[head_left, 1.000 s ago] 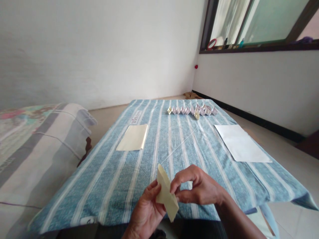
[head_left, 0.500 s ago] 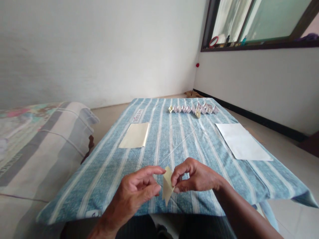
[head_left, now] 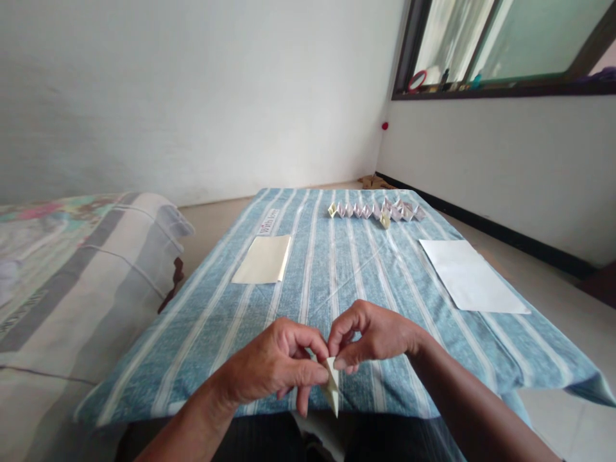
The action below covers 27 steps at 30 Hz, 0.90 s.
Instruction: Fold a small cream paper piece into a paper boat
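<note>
A narrow folded piece of cream paper [head_left: 331,386] hangs point-down just above the near edge of the cloth-covered table. My left hand [head_left: 274,362] and my right hand [head_left: 373,337] pinch its upper end from both sides, and their fingertips hide that end. The paper's lower tip shows below my fingers. A flat cream paper sheet [head_left: 262,258] lies on the blue striped cloth [head_left: 308,289] ahead of my left hand.
A row of small folded paper pieces [head_left: 375,210] lies along the far end of the cloth. A white paper sheet [head_left: 469,276] lies at the right. A patterned bedding roll [head_left: 81,276] lies to the left. Walls and a window [head_left: 500,45] stand beyond.
My left hand has moved right and closed on the paper beside my right hand. The paper now shows as a narrower point, and the view has shifted slightly.
</note>
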Available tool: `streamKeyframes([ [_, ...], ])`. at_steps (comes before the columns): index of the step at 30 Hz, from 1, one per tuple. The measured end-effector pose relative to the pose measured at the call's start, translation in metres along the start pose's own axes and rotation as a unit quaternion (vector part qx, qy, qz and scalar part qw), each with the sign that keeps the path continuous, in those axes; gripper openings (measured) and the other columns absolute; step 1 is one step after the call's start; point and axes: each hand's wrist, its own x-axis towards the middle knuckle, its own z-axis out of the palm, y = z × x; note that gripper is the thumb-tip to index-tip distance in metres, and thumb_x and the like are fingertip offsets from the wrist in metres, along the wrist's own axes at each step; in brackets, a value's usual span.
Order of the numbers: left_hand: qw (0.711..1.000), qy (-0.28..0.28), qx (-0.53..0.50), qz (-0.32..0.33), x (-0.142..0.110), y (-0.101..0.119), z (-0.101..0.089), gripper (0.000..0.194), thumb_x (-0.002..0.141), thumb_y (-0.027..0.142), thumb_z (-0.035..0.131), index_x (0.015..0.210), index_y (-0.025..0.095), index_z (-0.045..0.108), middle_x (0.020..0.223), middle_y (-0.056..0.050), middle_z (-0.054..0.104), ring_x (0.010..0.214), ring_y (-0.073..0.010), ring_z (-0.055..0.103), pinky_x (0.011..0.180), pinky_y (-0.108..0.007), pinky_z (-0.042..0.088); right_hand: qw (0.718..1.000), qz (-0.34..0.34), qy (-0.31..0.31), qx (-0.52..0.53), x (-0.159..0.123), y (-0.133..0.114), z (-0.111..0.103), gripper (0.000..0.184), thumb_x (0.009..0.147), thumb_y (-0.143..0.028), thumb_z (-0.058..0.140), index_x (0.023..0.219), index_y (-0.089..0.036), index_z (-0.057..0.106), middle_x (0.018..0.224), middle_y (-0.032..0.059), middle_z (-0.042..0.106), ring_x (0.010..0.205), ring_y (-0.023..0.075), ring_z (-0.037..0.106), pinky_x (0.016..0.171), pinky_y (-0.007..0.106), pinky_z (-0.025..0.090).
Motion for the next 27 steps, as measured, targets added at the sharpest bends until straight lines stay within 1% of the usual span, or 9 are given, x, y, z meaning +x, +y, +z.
streamKeyframes([
  [2, 1.000, -0.010, -0.013, -0.019, 0.001, -0.001, 0.000, 0.010, 0.073, 0.026, 0.072, 0.073, 0.015, 0.070, 0.051, -0.001, 0.064, 0.041, -0.0130, 0.062, 0.034, -0.014, 0.032, 1.000, 0.005, -0.007, 0.013, 0.002, 0.002, 0.000, 0.025, 0.070, -0.032, 0.080, 0.078, -0.011, 0.070, 0.058, -0.0015, 0.063, 0.052, 0.0084, 0.060, 0.053, 0.019, 0.049],
  [4, 0.999, -0.009, -0.018, -0.031, 0.001, -0.002, 0.001, 0.009, 0.074, 0.024, 0.072, 0.072, 0.015, 0.071, 0.050, -0.002, 0.065, 0.044, -0.0140, 0.064, 0.036, -0.014, 0.036, 1.000, 0.007, -0.010, 0.023, 0.004, 0.004, 0.000, 0.024, 0.070, -0.031, 0.081, 0.079, -0.011, 0.071, 0.058, -0.0013, 0.064, 0.053, 0.0088, 0.061, 0.053, 0.020, 0.050],
  [6, 0.999, -0.002, -0.018, -0.028, 0.001, -0.002, 0.002, 0.008, 0.075, 0.022, 0.071, 0.071, 0.015, 0.073, 0.052, -0.004, 0.067, 0.046, -0.0144, 0.066, 0.037, -0.015, 0.038, 1.000, 0.009, -0.009, 0.027, 0.005, 0.007, 0.000, 0.025, 0.069, -0.031, 0.081, 0.080, -0.011, 0.071, 0.059, -0.0012, 0.065, 0.054, 0.0093, 0.062, 0.054, 0.020, 0.051],
  [12, 1.000, 0.015, -0.025, -0.007, 0.000, -0.003, 0.002, 0.008, 0.077, 0.021, 0.070, 0.074, 0.015, 0.076, 0.063, -0.007, 0.073, 0.054, -0.0165, 0.069, 0.042, -0.017, 0.045, 1.000, 0.003, 0.008, 0.023, 0.004, 0.011, 0.002, 0.034, 0.068, -0.041, 0.082, 0.079, -0.011, 0.070, 0.060, -0.0005, 0.064, 0.054, 0.0100, 0.062, 0.054, 0.021, 0.050],
  [14, 0.999, 0.020, -0.029, -0.005, 0.000, -0.003, 0.002, 0.009, 0.076, 0.022, 0.071, 0.073, 0.015, 0.075, 0.061, -0.007, 0.073, 0.052, -0.0156, 0.067, 0.043, -0.018, 0.046, 0.999, -0.020, 0.026, 0.007, 0.003, 0.011, 0.002, 0.033, 0.069, -0.041, 0.081, 0.078, -0.011, 0.071, 0.060, -0.0008, 0.064, 0.054, 0.0090, 0.059, 0.054, 0.020, 0.049],
  [18, 0.999, 0.030, -0.040, -0.004, 0.001, -0.002, 0.003, 0.010, 0.075, 0.023, 0.073, 0.069, 0.015, 0.073, 0.058, -0.006, 0.072, 0.047, -0.0129, 0.063, 0.045, -0.018, 0.046, 0.990, -0.097, 0.074, -0.067, 0.002, 0.008, 0.003, 0.029, 0.069, -0.040, 0.082, 0.076, -0.013, 0.074, 0.066, -0.0001, 0.066, 0.059, 0.0091, 0.057, 0.057, 0.021, 0.047],
  [23, 0.998, 0.038, -0.045, 0.014, 0.002, -0.003, 0.003, 0.010, 0.074, 0.023, 0.074, 0.071, 0.014, 0.072, 0.057, -0.006, 0.071, 0.050, -0.0147, 0.065, 0.046, -0.019, 0.045, 0.975, -0.149, 0.097, -0.131, -0.001, 0.002, 0.003, 0.026, 0.073, -0.042, 0.079, 0.076, -0.017, 0.076, 0.072, 0.0012, 0.064, 0.067, 0.0120, 0.060, 0.064, 0.023, 0.048],
  [25, 0.998, 0.040, -0.046, 0.016, 0.003, -0.003, 0.002, 0.011, 0.074, 0.024, 0.075, 0.073, 0.014, 0.070, 0.059, -0.006, 0.072, 0.051, -0.0154, 0.066, 0.047, -0.019, 0.046, 0.977, -0.138, 0.108, -0.119, -0.003, 0.000, 0.004, 0.026, 0.069, -0.041, 0.082, 0.075, -0.016, 0.075, 0.074, 0.0014, 0.064, 0.067, 0.0114, 0.059, 0.062, 0.022, 0.048],
  [27, 0.998, 0.041, -0.042, 0.015, 0.004, -0.003, 0.003, 0.011, 0.075, 0.025, 0.074, 0.074, 0.015, 0.069, 0.061, -0.007, 0.073, 0.053, -0.0159, 0.067, 0.048, -0.020, 0.048, 0.989, -0.093, 0.103, -0.059, -0.004, 0.001, 0.005, 0.030, 0.066, -0.041, 0.084, 0.075, -0.015, 0.072, 0.070, 0.0001, 0.064, 0.058, 0.0095, 0.059, 0.053, 0.020, 0.047],
])
